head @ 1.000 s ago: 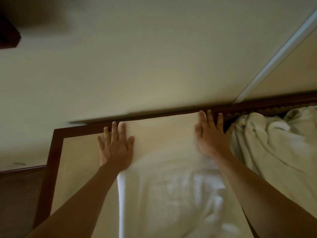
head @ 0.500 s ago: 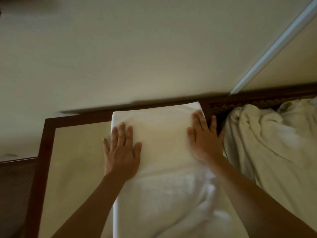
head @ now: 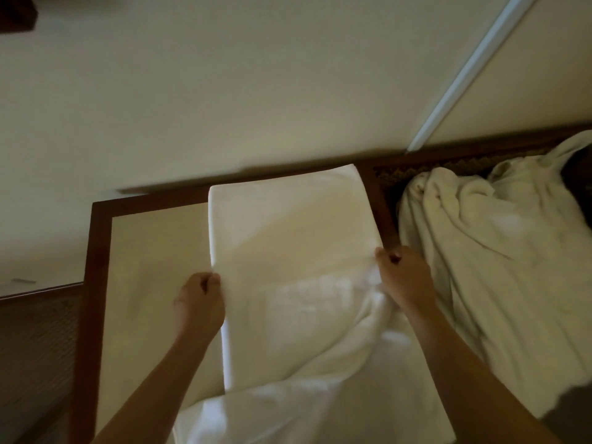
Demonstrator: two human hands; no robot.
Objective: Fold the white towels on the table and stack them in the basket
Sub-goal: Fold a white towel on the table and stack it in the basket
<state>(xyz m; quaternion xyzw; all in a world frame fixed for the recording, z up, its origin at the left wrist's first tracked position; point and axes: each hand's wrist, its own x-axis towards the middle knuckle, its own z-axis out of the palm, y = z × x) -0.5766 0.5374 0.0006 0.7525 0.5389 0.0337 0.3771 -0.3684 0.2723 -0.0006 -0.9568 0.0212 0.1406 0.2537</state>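
A white towel [head: 288,238] lies lengthwise on the table [head: 153,257], its far end flat and reaching the table's back edge, its near part rumpled. My left hand [head: 200,302] pinches the towel's left edge about halfway along. My right hand [head: 405,275] grips the right edge at the same level. A heap of unfolded white towels [head: 487,257] lies to the right of my right hand. No basket is in view.
The table has a dark wooden frame [head: 96,283] and stands against a cream wall [head: 256,91]. A white strip [head: 467,72] runs diagonally up the wall. A dark woven panel [head: 35,347] lies at the lower left.
Both hands were flat on the towel's far end, then slid back toward me. Now their fingers are curled and hold the towel's two side edges.
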